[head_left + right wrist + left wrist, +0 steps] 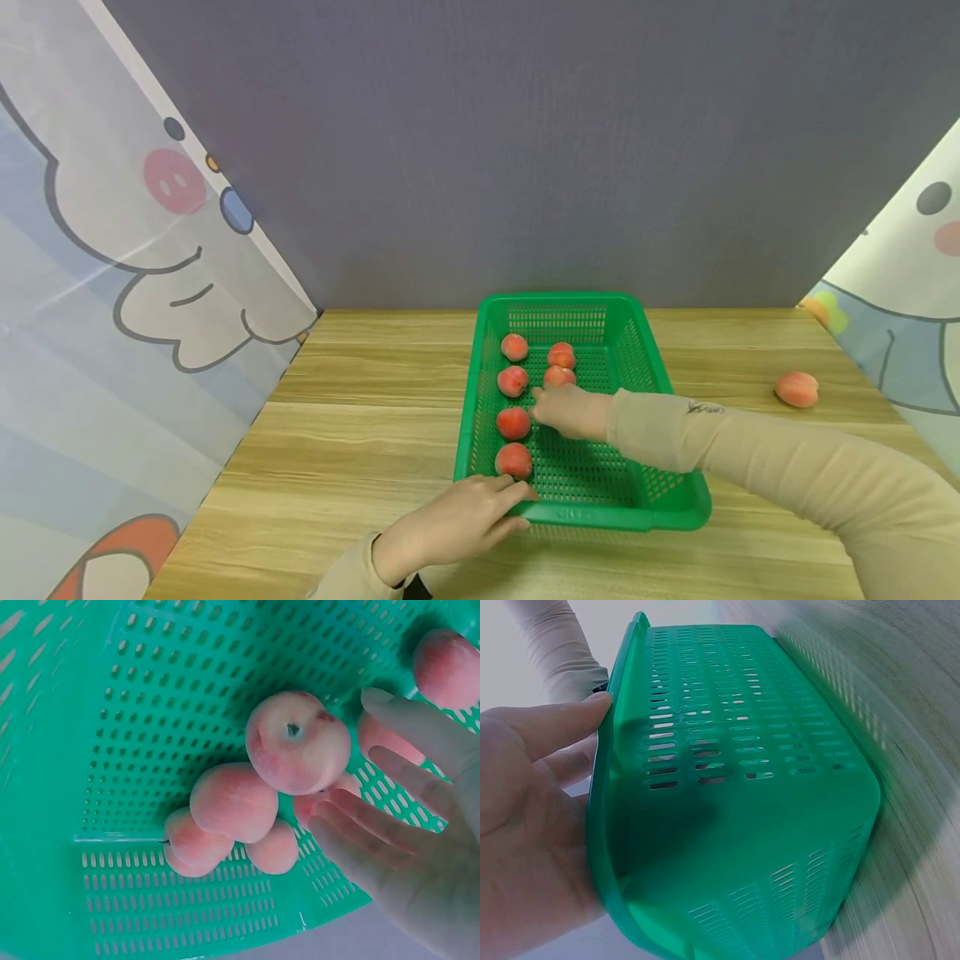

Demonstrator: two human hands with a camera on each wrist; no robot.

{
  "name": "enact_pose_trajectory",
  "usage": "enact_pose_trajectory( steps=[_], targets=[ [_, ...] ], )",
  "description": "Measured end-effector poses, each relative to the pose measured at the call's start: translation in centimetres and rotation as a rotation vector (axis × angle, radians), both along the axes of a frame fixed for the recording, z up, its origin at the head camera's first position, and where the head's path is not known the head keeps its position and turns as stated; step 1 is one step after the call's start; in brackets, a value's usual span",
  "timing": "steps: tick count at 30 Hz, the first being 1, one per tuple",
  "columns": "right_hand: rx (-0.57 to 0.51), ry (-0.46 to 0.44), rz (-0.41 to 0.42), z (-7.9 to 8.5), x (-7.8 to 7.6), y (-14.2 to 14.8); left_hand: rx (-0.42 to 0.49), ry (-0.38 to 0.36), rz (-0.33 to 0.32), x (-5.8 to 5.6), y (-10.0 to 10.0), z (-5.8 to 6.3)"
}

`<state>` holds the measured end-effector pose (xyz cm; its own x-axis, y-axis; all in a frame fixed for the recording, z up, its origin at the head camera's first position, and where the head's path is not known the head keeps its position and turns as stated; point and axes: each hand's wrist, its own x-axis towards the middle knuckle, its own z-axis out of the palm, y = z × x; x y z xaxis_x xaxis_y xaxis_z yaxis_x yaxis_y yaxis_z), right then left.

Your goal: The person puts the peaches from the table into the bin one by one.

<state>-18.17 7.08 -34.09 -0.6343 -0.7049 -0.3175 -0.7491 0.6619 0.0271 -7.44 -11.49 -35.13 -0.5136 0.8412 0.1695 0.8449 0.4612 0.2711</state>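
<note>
A green plastic basket (570, 515) holds several peaches: a row of them, including one peach (513, 461), runs along its left side. Beside that row, two more lie toward the back. My left hand (468, 512) holds the near left corner of the basket, thumb outside and fingers over the rim (600, 787). Inside the basket is my right hand (570, 410), just in front of a peach (559, 377). In the right wrist view, the right hand's fingers (420, 780) are extended and spread near the topmost peach (298, 742), gripping nothing.
A single peach (797, 389) lies on the wooden table (360, 417) to the right of the basket. Behind the table stands a grey panel (540, 150). Cartoon-printed sheets (97, 275) flank both sides. My right sleeve (787, 467) crosses the basket's right rim.
</note>
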Motion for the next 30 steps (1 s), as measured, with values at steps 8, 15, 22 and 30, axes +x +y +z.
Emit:
enact_pose_trajectory(
  steps=[8,15,22,30],
  targets=[
    [-0.062,0.110,0.114,1.0,-0.2,0.3,0.002,0.002,0.000,0.0,0.0,0.0],
    [-0.126,0.049,0.070,2.9,0.0,1.0,-0.003,-0.002,0.005,0.0,0.0,0.0],
    [-0.222,0.015,0.036,4.8,0.4,1.9,-0.001,-0.007,0.006,0.0,0.0,0.0],
    [-0.334,0.117,0.092,6.2,0.6,3.7,0.002,-0.011,0.004,0.0,0.0,0.0]
  ],
)
